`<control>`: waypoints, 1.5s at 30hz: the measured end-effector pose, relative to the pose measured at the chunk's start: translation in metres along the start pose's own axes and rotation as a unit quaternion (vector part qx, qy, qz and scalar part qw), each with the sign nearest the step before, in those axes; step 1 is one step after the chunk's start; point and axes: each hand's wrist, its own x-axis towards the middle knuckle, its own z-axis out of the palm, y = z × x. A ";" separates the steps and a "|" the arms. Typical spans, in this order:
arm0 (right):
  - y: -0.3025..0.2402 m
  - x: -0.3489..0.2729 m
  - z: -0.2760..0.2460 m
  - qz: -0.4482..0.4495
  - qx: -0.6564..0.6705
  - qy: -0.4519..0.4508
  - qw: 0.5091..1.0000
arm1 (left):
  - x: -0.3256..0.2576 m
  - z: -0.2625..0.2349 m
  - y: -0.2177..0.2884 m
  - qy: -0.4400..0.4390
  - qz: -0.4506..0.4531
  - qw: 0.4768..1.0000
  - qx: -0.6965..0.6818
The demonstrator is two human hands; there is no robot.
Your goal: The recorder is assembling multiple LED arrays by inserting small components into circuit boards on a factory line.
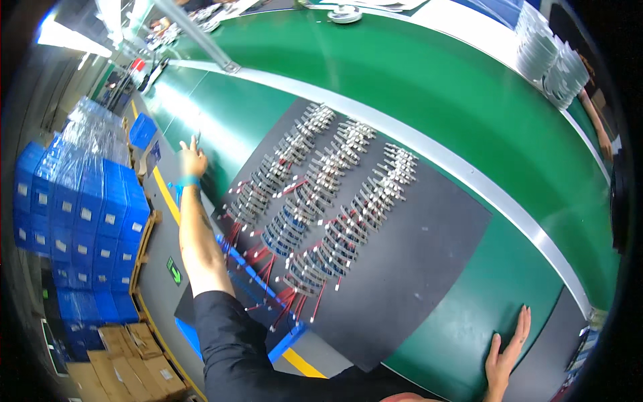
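My left arm reaches far over the left side of the green workbench (224, 137). The left hand (193, 161) is a little blurred, with fingers stretched apart and nothing visible in them; a blue band (190, 181) circles its wrist. To its right, a black mat (422, 248) carries three slanting rows of closely stacked, curved metallic pieces (311, 181) with white connectors. Red wires (268, 268) trail from the rows, mostly at their near ends. Away from these pieces, my right hand (509, 355) rests at the bench's near right, fingers extended and thumb apart.
A metal rail (455, 151) separates the bench from a green conveyor belt (429, 74), which bears a round white part (345, 14). Stacks of clear trays (546, 60) stand far right, near another person's arm (596, 124). Wrapped blue boxes (87, 208) and cardboard cartons (134, 365) fill the left.
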 end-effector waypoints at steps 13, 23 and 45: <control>-0.008 0.010 0.000 0.013 -0.056 -0.026 0.998 | 0.006 -0.009 0.054 0.113 -0.020 0.949 0.294; -0.014 0.015 -0.004 0.039 -0.070 -0.041 0.996 | 0.010 -0.007 0.032 0.041 0.052 0.966 0.250; -0.122 -0.077 -0.026 0.035 0.702 -0.129 0.699 | -0.490 -0.277 0.308 -0.304 0.677 0.621 -0.251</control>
